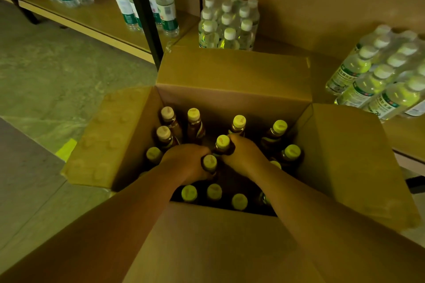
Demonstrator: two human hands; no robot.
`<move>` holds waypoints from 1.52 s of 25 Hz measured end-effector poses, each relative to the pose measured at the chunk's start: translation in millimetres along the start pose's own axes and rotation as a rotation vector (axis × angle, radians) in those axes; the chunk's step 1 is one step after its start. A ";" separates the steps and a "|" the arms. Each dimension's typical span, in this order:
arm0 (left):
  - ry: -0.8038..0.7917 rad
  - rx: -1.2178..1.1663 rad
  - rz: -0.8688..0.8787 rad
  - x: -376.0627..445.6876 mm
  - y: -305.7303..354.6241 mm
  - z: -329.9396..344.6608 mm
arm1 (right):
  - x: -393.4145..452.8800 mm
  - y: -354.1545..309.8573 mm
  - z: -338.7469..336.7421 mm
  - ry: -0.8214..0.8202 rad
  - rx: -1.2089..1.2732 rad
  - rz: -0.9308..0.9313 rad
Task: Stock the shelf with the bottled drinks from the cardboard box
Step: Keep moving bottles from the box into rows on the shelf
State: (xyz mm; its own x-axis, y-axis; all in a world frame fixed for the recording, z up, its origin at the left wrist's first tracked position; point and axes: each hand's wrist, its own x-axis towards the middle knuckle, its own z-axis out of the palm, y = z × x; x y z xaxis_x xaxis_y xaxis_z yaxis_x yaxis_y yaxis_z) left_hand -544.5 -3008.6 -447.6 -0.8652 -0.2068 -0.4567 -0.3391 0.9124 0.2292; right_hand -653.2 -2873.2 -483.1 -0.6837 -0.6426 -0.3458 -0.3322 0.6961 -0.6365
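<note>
An open cardboard box [232, 76] stands in front of me with all its flaps folded out. Inside stand several dark tea bottles with yellow-green caps, such as one at the back [239, 124]. My left hand [184, 161] is down in the box, wrapped around the neck of one bottle [209, 163]. Beside it, my right hand [243, 154] grips the neck of another bottle [222, 142]. Both bottles stand upright among the rest. The wooden shelf [96, 14] lies beyond the box at the upper left.
Clear water bottles with green labels [165, 7] stand on the shelf behind a black upright post [142, 14]. A shrink-wrapped pack of white-capped bottles [227, 23] sits behind the box, another pack [381, 76] at the right. Concrete floor [46, 71] lies to the left.
</note>
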 end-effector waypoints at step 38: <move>0.489 -0.792 0.576 -115.3 282.6 -394.0 | -250.8 -134.8 -456.3 0.803 0.398 -0.167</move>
State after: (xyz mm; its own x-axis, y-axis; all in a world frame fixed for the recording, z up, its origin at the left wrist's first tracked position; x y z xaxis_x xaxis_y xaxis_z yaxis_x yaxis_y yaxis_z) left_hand -686.0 -2866.0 8.5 -0.9639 -0.1002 0.2467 0.1733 0.4674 0.8669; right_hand -733.5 -2659.7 4.0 -0.9432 -0.2055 0.2612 -0.3207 0.3565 -0.8775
